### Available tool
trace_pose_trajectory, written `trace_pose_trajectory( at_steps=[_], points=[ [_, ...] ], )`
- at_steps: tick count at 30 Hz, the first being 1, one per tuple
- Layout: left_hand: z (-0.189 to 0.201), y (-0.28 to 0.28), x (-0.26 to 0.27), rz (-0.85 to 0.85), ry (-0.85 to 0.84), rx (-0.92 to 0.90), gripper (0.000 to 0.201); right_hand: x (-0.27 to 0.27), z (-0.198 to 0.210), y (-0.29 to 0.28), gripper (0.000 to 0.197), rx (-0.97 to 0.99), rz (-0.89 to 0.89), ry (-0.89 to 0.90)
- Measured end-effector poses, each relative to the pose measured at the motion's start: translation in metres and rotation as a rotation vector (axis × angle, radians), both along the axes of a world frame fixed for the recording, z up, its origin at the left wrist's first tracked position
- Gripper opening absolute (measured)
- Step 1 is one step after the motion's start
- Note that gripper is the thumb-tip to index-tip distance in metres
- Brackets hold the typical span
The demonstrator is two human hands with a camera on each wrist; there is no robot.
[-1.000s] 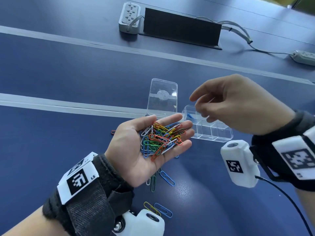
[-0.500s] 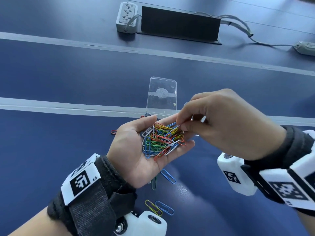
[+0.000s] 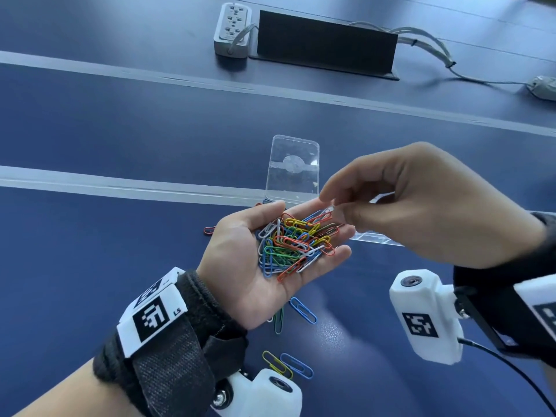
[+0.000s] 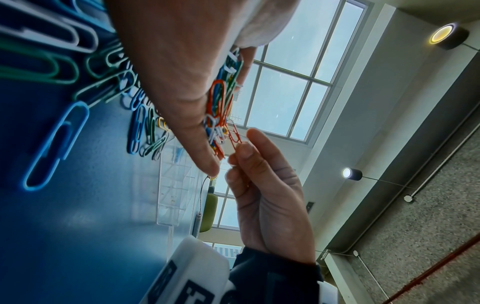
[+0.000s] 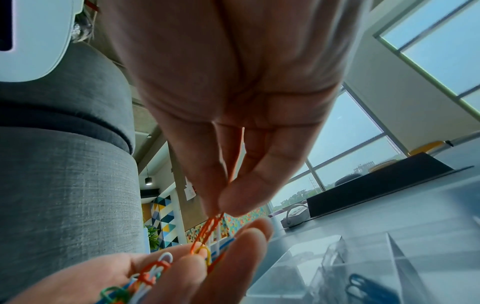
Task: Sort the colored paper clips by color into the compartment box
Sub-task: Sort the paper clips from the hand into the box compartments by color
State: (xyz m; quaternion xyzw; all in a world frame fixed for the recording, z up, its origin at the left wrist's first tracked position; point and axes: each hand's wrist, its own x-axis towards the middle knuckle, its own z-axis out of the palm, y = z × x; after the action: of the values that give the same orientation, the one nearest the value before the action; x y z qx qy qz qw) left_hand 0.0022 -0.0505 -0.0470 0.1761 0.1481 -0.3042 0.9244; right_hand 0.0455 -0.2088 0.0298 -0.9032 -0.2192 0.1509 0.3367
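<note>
My left hand (image 3: 240,263) lies palm up over the blue table, carrying a pile of mixed colored paper clips (image 3: 294,242). Just above its fingertips my right hand (image 3: 334,207) pinches one red paper clip (image 3: 320,217) between thumb and forefinger; the pinch also shows in the left wrist view on the red paper clip (image 4: 235,135) and in the right wrist view on the red paper clip (image 5: 207,228). The clear compartment box (image 3: 376,237) is mostly hidden behind my right hand. In the right wrist view the compartment box (image 5: 363,257) holds blue clips (image 5: 363,286) in one cell.
The box's clear lid (image 3: 293,170) lies flat behind my hands. Loose clips lie on the table under and before my left hand: blue (image 3: 302,310), green (image 3: 279,322), yellow (image 3: 276,364), red (image 3: 208,230). A power strip (image 3: 233,28) and black panel (image 3: 326,45) stand far back.
My right hand came from over the box to the pile, pinched a red clip and now lifts it slightly. The left hand stays palm up.
</note>
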Motion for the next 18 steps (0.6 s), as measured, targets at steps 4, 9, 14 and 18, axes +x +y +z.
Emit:
trace_pose_trajectory(
  at_steps=[4, 9, 14, 18],
  points=[
    [-0.001, 0.001, 0.0, -0.001, 0.007, -0.005, 0.047, 0.0, 0.0, 0.0, 0.02, 0.061, -0.03, 0.059],
    [-0.002, 0.001, 0.0, -0.004, 0.004, -0.021, 0.046, 0.001, 0.006, -0.001, 0.023, 0.081, -0.013, 0.031],
    [-0.002, 0.001, 0.001, -0.001, 0.002, -0.025, 0.045, 0.001, 0.011, 0.003, 0.031, 0.528, -0.181, 0.402],
    [-0.002, 0.001, 0.001, 0.007, 0.013, -0.042, 0.046, 0.005, 0.013, 0.0, 0.023, 0.986, -0.379, 0.766]
  ],
)
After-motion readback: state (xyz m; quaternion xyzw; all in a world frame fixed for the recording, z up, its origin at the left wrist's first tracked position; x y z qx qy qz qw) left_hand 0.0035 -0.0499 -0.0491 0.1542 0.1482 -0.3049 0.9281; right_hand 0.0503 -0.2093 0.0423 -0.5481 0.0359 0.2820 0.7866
